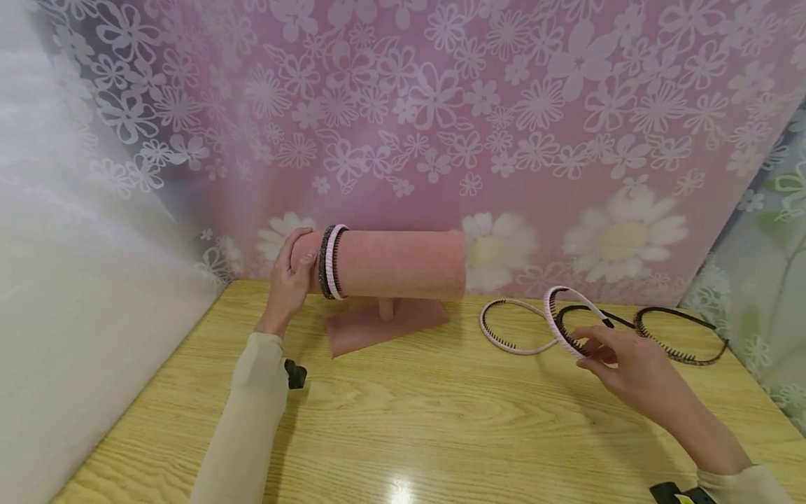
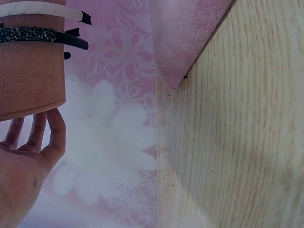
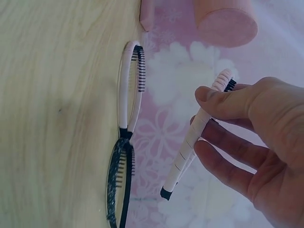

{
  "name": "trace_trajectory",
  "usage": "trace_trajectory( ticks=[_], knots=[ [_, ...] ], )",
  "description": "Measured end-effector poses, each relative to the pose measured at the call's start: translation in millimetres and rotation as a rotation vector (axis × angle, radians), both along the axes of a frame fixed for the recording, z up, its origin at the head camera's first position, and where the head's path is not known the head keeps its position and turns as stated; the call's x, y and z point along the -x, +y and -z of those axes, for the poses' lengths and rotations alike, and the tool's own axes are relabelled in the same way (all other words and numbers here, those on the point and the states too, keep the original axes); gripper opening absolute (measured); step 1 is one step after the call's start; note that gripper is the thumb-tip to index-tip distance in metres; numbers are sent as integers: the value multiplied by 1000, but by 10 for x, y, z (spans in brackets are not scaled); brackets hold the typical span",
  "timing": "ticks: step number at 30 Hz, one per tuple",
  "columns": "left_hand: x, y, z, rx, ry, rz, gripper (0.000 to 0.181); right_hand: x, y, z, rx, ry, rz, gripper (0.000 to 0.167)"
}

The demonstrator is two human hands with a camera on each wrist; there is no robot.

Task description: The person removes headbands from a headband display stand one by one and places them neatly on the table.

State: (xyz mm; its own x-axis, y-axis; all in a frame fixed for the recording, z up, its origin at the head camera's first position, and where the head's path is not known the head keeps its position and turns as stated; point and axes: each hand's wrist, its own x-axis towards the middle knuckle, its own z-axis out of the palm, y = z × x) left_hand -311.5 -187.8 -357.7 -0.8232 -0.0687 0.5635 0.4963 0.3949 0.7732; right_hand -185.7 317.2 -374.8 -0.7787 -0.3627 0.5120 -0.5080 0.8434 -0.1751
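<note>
A pink plush headband stand (image 1: 403, 264) has a horizontal roll on a post and flat base. My left hand (image 1: 288, 288) grips the roll's left end, thumb in front and fingers over the top. Beside that hand, a dark beaded headband (image 2: 28, 34) and a pale pink headband (image 2: 42, 8) sit side by side around the roll. Off to the right, my right hand (image 1: 642, 371) pinches another pale pink wrapped headband (image 3: 189, 137) between thumb and fingers. This toothed band is tilted and raised above the table.
Below the raised band lie a thin pale pink headband (image 1: 483, 329), a black headband (image 3: 113, 183) overlapping it, and a dark patterned headband (image 1: 686, 358) farther right. The wooden table (image 1: 403, 413) meets a pink flowered backdrop (image 1: 403, 189) behind the stand.
</note>
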Motion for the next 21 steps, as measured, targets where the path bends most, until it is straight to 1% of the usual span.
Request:
trace_trajectory(
  ticks=[5,12,21],
  knots=[
    [-6,5,-10,-1,-4,8,44,-74,102,57,-26,17,31,44],
    [0,2,-17,-5,16,9,43,-139,279,131,-57,7,68,43],
    [1,-8,3,1,19,5,44,-235,505,263,-111,-85,149,36]
  ],
)
